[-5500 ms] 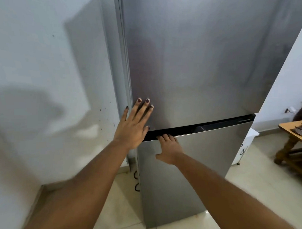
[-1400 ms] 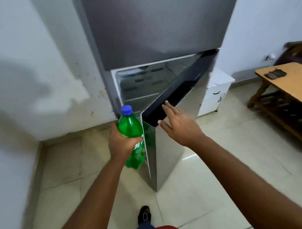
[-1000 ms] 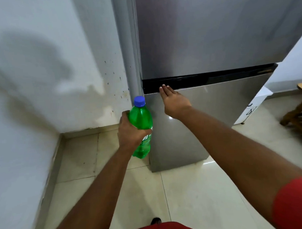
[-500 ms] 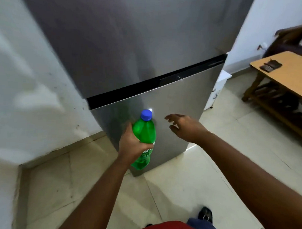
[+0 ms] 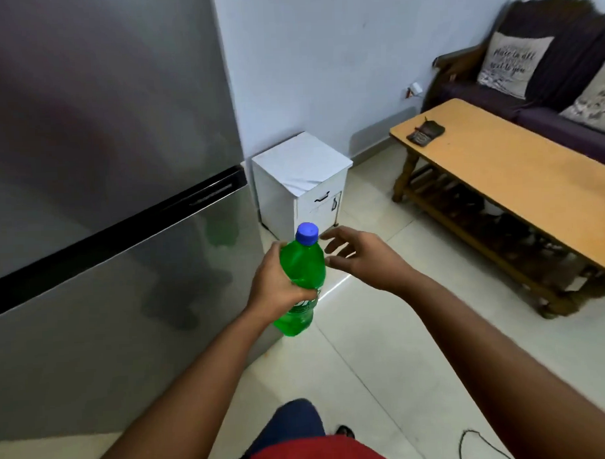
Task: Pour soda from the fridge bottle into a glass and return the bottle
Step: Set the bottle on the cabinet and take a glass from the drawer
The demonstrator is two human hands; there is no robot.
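Note:
A green soda bottle with a blue cap stands upright in front of me, gripped round its middle by my left hand. My right hand hovers just right of the bottle's neck, fingers spread and relaxed, holding nothing. The steel fridge fills the left of the view with both doors shut. No glass is in view.
A small white cabinet stands against the wall beside the fridge. A wooden coffee table with a dark wallet-like object on it is at the right, with a dark sofa and cushions behind. Tiled floor lies between.
The lower fridge door was pushed shut by my right hand, which then came off it. My view has turned right toward the table, with the bottle still held in my left hand.

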